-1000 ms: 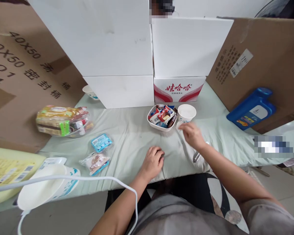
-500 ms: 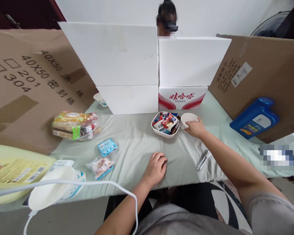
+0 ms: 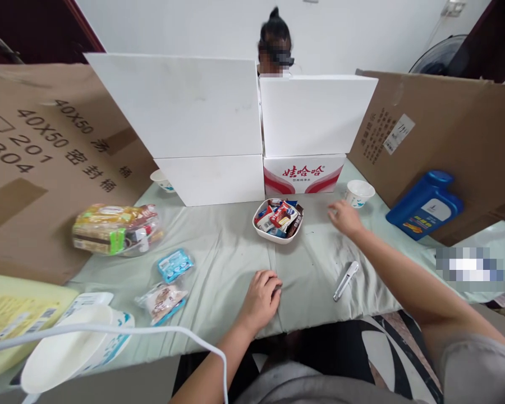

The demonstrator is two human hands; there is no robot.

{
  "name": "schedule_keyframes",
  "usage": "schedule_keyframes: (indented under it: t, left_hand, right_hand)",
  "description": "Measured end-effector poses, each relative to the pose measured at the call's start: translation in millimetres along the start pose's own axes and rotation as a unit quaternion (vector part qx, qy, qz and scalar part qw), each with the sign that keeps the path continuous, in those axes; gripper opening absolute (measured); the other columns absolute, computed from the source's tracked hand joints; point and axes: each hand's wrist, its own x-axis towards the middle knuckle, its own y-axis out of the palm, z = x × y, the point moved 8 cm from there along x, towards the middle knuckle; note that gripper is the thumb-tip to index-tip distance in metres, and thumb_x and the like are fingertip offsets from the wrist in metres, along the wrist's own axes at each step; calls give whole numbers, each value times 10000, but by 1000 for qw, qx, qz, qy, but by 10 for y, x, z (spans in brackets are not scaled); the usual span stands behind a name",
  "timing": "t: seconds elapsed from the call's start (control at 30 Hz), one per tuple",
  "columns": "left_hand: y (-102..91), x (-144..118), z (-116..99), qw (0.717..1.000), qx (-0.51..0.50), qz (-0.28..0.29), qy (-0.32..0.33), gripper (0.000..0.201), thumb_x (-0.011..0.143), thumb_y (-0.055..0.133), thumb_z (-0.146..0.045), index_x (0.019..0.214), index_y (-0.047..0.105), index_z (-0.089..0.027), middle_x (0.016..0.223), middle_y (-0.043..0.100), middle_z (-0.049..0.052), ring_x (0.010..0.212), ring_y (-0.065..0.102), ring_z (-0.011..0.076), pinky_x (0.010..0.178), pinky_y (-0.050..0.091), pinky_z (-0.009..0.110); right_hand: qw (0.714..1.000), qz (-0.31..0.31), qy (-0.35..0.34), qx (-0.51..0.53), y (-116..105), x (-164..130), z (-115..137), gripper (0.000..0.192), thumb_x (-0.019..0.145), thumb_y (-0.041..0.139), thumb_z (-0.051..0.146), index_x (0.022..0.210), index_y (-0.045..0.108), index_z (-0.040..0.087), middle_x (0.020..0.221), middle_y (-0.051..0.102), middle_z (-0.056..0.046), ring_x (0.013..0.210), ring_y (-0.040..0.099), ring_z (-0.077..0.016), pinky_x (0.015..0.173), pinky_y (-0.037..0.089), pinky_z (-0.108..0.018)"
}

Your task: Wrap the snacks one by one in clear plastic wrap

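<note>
My right hand point(image 3: 345, 217) hovers over the cloth, holding nothing, its fingers apart and pointing left. Just beyond it stands a white paper bowl point(image 3: 359, 196) with a blue-green print, upright near the brown box on the right. My left hand point(image 3: 261, 297) rests on the tablecloth by the front edge, empty, fingers loosely bent. Between the hands and the white boxes sits a white dish point(image 3: 278, 238) filled with wrapped snacks point(image 3: 284, 216). A utility knife point(image 3: 345, 280) lies on the cloth, nearer to me than my right hand.
White boxes point(image 3: 210, 106) wall off the back, with a person point(image 3: 275, 42) behind. Brown cartons point(image 3: 429, 134) flank the table. On the right leans a blue bottle point(image 3: 425, 206). Bagged snacks point(image 3: 113, 230), small packets point(image 3: 174, 265), a large paper bucket point(image 3: 67, 348) and a white cable point(image 3: 151, 330) are left.
The paper bowl has gone from beside the snack dish to the right, and my right hand has let go of it. My left hand has stayed in place; the view has shifted slightly.
</note>
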Motion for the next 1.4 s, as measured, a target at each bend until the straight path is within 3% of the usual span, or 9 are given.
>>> schedule_keyframes:
  t: [0.1, 0.17, 0.3, 0.53, 0.77, 0.9, 1.1, 1.3, 1.4]
  left_hand:
    - [-1, 0, -1, 1000, 3, 3, -4, 167, 826, 548, -97, 939, 614, -201, 1027, 584, 62, 1016, 530, 226, 892, 498, 416]
    - [-7, 2, -4, 1000, 5, 1, -7, 164, 821, 554, -100, 932, 617, -202, 1021, 586, 63, 1011, 534, 227, 891, 501, 419]
    - [-17, 0, -10, 1000, -2, -2, -10, 177, 815, 559, -99, 940, 622, -208, 1035, 592, 64, 1020, 539, 230, 899, 503, 424]
    - [-29, -13, 2, 1000, -14, -8, -4, 174, 806, 555, -85, 926, 618, -193, 1016, 597, 65, 1010, 546, 225, 890, 507, 412]
    - [-34, -14, 19, 1000, -13, -20, 8, 169, 825, 521, -114, 919, 619, -215, 1010, 600, 63, 994, 571, 233, 862, 523, 419]
    - [-32, -18, 16, 1000, -9, -20, 12, 160, 832, 517, -126, 921, 611, -219, 1011, 596, 65, 992, 573, 238, 850, 528, 421]
    - [-14, -40, 17, 1000, -4, -10, 7, 176, 839, 496, -114, 932, 597, -224, 1033, 591, 67, 1003, 568, 243, 853, 528, 425]
    - [4, -49, 21, 1000, 4, 0, -5, 193, 810, 518, -92, 931, 598, -220, 1036, 598, 70, 1013, 565, 246, 858, 526, 416]
    - [-3, -37, 5, 1000, -2, 11, -19, 197, 802, 529, -87, 930, 600, -218, 1040, 597, 69, 1015, 558, 239, 868, 519, 404]
  right_hand:
    - [981, 114, -125, 91, 358, -289, 738, 298, 921, 526, 344, 1180, 607, 222, 1000, 686, -46, 879, 636, -177, 767, 447, -265]
    - [973, 154, -144, 91, 508, -420, 1039, 314, 917, 541, 422, 1172, 589, 245, 1017, 697, -31, 878, 649, -176, 718, 438, -254]
    - [980, 164, -103, 42, 601, -457, 1118, 296, 936, 501, 464, 1102, 588, 235, 1059, 698, -60, 890, 661, -197, 682, 423, -262]
    - [991, 127, -15, 36, 368, -673, 283, 253, 929, 497, 441, 1013, 602, 227, 1085, 688, -51, 881, 653, -202, 675, 412, -278]
    - [984, 76, 162, 1, 11, -1330, -833, 255, 907, 469, 458, 952, 591, 240, 979, 692, -64, 859, 648, -240, 663, 419, -315]
    - [970, 38, 240, -28, -71, -1402, -1226, 297, 906, 446, 492, 954, 585, 234, 1003, 683, -89, 925, 641, -274, 680, 424, -338]
    - [951, 8, 308, -3, 69, -930, -1560, 339, 890, 481, 477, 1002, 622, 190, 1001, 687, -131, 955, 633, -288, 717, 436, -346]
    - [927, -36, 365, 74, 244, -97, -1790, 360, 839, 572, 405, 1049, 662, 127, 1037, 689, -176, 966, 636, -295, 766, 462, -356]
    - [932, -29, 345, 104, 372, 343, -1751, 432, 855, 538, 305, 1218, 580, 74, 1060, 685, -188, 914, 656, -253, 725, 471, -321]
